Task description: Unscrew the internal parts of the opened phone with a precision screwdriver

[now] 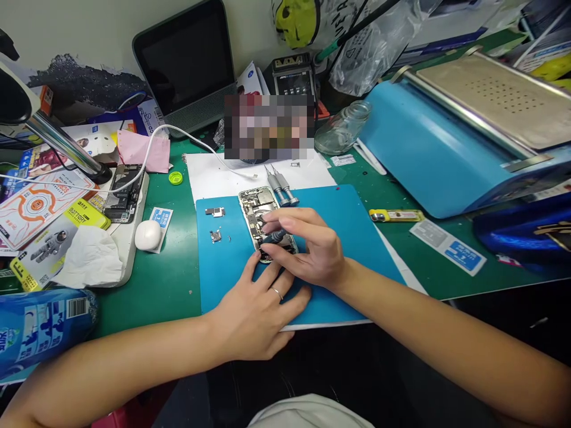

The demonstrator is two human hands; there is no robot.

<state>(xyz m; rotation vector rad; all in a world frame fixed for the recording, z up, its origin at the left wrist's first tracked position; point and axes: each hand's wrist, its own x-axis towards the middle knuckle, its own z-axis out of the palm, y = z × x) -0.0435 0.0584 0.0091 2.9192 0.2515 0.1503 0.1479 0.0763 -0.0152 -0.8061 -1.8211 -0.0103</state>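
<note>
An opened phone point(255, 205) with its inner parts bare lies on a blue mat point(357, 238). My right hand point(316, 246) is closed over its lower half, gripping a dark screwdriver point(274, 238) between thumb and fingers. Most of that screwdriver is hidden, and its tip points down into the phone. My left hand point(261, 303), with a ring on one finger, lies spread on the mat, fingertips against the phone's bottom edge. Two grey screwdrivers point(281, 185) lie beyond the phone. To its left are a small metal part point(216, 211) and another small part point(216, 236).
A white earbud case point(148, 235) and a second opened phone point(124, 193) are on the left. A white cable point(178, 128) arches over the table. At right are a yellow tube point(397, 215), a label card point(448, 246) and a large metal-topped device point(495, 89). Behind stands a glass jar point(343, 128).
</note>
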